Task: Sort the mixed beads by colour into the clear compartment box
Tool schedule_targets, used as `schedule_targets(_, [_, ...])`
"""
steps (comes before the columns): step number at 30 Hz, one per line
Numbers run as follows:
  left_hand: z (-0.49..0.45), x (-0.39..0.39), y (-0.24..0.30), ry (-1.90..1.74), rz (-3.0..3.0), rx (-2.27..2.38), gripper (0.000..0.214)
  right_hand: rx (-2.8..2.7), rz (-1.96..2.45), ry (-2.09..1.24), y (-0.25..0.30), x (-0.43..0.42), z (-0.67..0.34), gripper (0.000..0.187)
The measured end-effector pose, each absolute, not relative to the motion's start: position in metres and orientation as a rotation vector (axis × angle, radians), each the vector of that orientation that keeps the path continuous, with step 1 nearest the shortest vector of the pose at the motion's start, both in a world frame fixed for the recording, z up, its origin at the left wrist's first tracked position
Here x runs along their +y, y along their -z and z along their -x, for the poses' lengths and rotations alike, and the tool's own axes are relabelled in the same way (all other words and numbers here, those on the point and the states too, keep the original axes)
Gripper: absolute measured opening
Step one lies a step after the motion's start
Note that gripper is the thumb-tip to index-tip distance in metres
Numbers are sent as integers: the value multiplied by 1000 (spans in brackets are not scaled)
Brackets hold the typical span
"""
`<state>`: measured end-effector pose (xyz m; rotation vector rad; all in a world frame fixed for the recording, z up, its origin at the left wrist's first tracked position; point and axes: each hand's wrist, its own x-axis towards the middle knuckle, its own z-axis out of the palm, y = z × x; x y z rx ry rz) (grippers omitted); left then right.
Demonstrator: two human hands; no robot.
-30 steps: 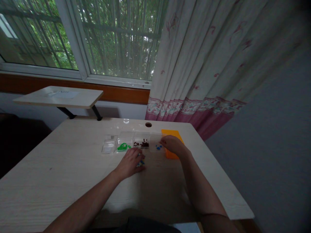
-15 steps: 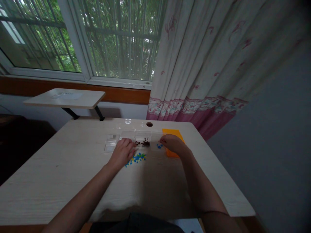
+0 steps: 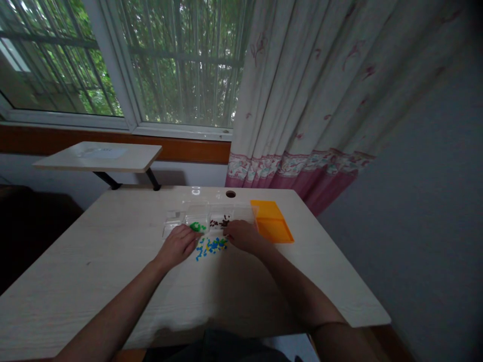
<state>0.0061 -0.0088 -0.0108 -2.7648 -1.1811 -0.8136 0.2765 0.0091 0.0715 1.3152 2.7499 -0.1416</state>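
Note:
My left hand [image 3: 178, 247] rests at the front edge of the clear compartment boxes, fingers loosely bent and thumb apart; I see nothing in it. Just past its fingertips, small green pieces [image 3: 197, 227] lie in one clear box [image 3: 196, 208]. My right hand [image 3: 242, 235] reaches in with fingers pressed together at the near edge of the box of dark brown pieces [image 3: 220, 221]. Whatever its fingertips pinch is too small to make out. Between and below both hands lies a loose pile of blue, yellow and green pieces [image 3: 213, 245] on the table.
An open orange case [image 3: 275, 230] lies right of the clear boxes. Behind them is a round cable hole [image 3: 230, 194] in the pale table [image 3: 113, 271]. A small raised shelf [image 3: 132, 160] stands at the back left, and a curtain [image 3: 294, 115] hangs behind.
My right hand has moved left from the box with blue pieces to the loose pile. My left hand has drawn back a little left, uncovering the green pieces.

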Motion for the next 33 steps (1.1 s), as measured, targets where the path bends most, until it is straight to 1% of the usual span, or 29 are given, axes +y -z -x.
schedule_targets(4, [-4,-11,-1,805,2941,-1133,22,2717,-1200,91,-64,4,-264,25])
schedule_targets(8, [-5,-16,-12,603,3166,-1084,35,2727,-1154,78,-63,3,-263,26])
schedule_targets(10, [-4,-16,-13,548,3197,-1090,37,2732,-1155,86,-64,3,-263,26])
schedule_targets(16, [-8,-15,-1,555,3096,-1207,28,2716,-1173,105,-71,1,-263,26])
schedule_targets(24, [-13,-17,8,573,3060,-1226,33,2758,-1157,155,-69,-2,-265,26])
schedule_targets(33, [-17,-19,5,637,3098,-1251,23,2771,-1153,175,-72,-4,-266,26])
